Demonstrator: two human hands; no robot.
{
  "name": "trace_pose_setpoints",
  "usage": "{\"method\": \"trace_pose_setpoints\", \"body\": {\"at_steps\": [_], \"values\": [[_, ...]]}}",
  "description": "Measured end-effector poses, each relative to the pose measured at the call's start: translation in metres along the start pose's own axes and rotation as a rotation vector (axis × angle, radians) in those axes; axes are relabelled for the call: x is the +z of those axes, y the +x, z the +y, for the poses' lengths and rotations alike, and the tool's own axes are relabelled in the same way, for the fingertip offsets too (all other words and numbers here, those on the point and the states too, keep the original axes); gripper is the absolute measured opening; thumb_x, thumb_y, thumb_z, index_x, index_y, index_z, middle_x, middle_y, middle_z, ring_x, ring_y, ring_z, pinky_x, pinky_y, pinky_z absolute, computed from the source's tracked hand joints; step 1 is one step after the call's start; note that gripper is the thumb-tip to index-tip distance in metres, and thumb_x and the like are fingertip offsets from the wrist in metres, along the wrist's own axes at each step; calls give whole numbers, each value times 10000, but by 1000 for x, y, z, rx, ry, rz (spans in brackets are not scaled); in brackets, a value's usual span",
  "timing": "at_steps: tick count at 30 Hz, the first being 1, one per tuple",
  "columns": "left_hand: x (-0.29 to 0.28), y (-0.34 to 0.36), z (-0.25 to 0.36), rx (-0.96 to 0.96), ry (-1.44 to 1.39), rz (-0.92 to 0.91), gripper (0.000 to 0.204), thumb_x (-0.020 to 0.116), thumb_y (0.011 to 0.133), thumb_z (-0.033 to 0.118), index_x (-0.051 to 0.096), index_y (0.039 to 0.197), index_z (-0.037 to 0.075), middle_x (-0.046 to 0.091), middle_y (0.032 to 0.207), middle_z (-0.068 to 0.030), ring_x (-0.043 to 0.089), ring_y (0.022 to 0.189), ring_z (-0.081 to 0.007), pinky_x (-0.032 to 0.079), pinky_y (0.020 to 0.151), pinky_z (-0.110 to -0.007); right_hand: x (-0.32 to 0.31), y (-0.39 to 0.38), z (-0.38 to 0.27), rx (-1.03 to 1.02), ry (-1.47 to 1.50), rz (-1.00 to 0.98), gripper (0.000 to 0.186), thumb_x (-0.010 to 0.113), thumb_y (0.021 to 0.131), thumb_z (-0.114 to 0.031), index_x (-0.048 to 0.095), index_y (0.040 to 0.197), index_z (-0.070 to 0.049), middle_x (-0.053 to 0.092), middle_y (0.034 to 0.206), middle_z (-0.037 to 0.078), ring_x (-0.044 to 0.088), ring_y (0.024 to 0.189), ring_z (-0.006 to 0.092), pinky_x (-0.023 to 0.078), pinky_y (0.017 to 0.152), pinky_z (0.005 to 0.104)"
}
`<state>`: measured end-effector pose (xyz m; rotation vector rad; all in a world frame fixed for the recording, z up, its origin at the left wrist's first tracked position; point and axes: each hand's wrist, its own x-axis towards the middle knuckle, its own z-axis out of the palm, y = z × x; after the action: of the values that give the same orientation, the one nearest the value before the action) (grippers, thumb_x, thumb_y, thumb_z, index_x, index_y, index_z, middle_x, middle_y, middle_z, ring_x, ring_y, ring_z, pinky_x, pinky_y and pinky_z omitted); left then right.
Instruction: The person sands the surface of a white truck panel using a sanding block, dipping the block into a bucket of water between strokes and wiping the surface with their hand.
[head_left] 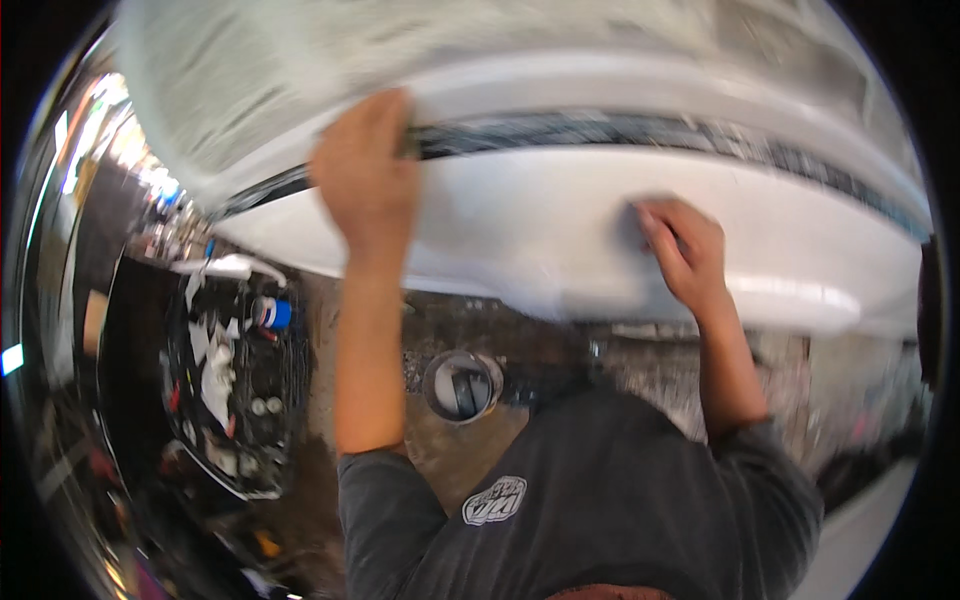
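A white car body panel (560,215) curves across the upper half of the view, with a dark strip (620,130) running along it. My left hand (365,170) rests high on the panel, fingers over the dark strip's left end. My right hand (685,250) presses on the white surface lower down, fingers curled on a small pad that I can barely make out. The picture is blurred, so what is under either hand is unclear. My dark grey sleeves and shirt fill the lower middle.
A black cart (235,390) with rags, bottles and small tools stands at the left. A round bucket (460,385) sits on the stained concrete floor below the panel. Plastic sheeting (250,70) covers the car's upper part.
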<state>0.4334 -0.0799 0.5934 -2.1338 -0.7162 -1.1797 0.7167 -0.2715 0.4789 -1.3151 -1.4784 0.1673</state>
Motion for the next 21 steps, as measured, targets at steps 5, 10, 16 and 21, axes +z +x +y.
{"method": "trace_pose_setpoints", "body": {"at_steps": [5, 10, 16, 21], "values": [[4, -1, -23, 71, -20, -32, 235, 791, 956, 130, 785, 1185, 76, 775, 1150, -108, 724, 1055, -291, 553, 960, -403, 10, 8, 10, -206, -30, 87, 180, 683, 993, -229, 772, 1019, -75, 750, 921, 114, 715, 792, 332, 574, 701, 405], [0, 4, -57, 53, 132, -62, 211, 848, 923, 196, 832, 1103, 87, 796, 1065, -80, 735, 965, -256, 568, 877, -354, 10, 7, 11, -219, 69, 71, 147, 654, 970, -165, 722, 989, -36, 728, 917, 183, 707, 860, 399, 563, 757, 467], [5, 3, -52, 34, 147, -70, 199, 845, 928, 203, 840, 1088, 85, 801, 1058, -62, 739, 953, -238, 575, 870, -348, -2, 4, 2, -246, 89, 80, 146, 645, 971, -143, 718, 968, -17, 725, 908, 181, 699, 839, 401, 562, 746, 458], [3, 2, -51, 20, 157, -75, 200, 843, 930, 199, 839, 1096, 86, 800, 1064, -56, 738, 966, -230, 573, 882, -347, 0, 5, 1, -245, 102, 91, 154, 647, 972, -144, 720, 951, -11, 728, 898, 180, 703, 831, 398, 563, 739, 452]]}}
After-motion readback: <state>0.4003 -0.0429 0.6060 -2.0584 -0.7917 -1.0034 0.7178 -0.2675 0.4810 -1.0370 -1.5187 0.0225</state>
